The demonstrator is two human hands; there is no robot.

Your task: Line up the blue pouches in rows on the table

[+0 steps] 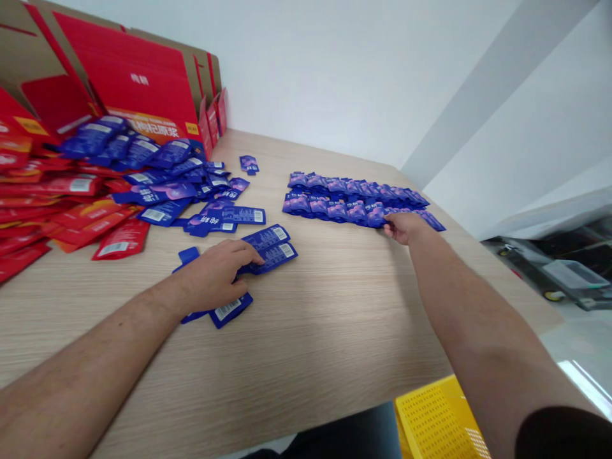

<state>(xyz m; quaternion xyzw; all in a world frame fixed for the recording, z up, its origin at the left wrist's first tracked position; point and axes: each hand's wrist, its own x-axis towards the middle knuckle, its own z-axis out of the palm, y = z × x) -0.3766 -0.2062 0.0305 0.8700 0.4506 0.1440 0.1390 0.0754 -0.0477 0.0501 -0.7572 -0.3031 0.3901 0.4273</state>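
My left hand (217, 274) lies flat, fingers stretched, on several loose blue sachets (268, 245) near the middle of the wooden table (310, 331). My right hand (404, 226) reaches far right and pinches a blue sachet (377, 220) at the near end of two neat rows of blue sachets (354, 197). A loose heap of blue sachets (157, 172) lies to the left, partly on top of red sachets (71, 210).
Flattened red and brown cartons (129, 83) lean against the wall at the back left. One stray blue sachet (249, 164) lies alone near the back. A yellow perforated crate (437, 417) stands below the table's near edge. Shelving with bins (564, 268) is at the right.
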